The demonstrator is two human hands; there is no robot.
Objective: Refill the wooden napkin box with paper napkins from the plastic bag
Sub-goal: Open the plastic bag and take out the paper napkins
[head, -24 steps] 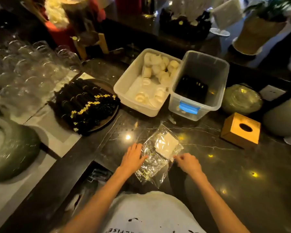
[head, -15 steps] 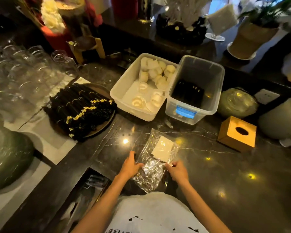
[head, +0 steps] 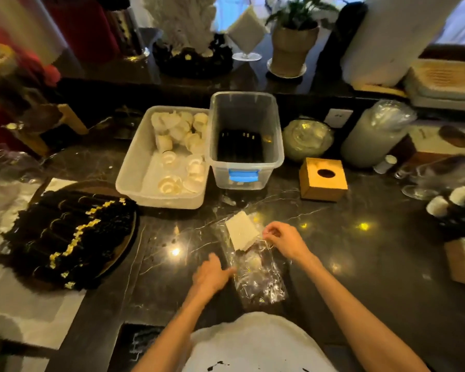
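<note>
A clear crinkled plastic bag (head: 255, 275) lies on the dark marble counter right in front of me. A small white stack of paper napkins (head: 241, 230) sits at its far end. My left hand (head: 212, 275) presses on the bag's left edge. My right hand (head: 285, 240) pinches the bag's plastic at the right side of the napkin stack. The wooden napkin box (head: 323, 179), a cube with an oval hole on top, stands apart to the far right of the bag.
Behind the bag stand a white tub (head: 134, 181) of rolled white cloths and a clear bin (head: 253, 178) with a blue latch. A round tray of black rolls (head: 65, 232) lies left. Glasses and small cups (head: 446, 202) crowd the right edge.
The camera view shifted left and tilted up. My right hand moved from the bag's near edge up to the napkin stack. The bag turned to lie more lengthwise toward me.
</note>
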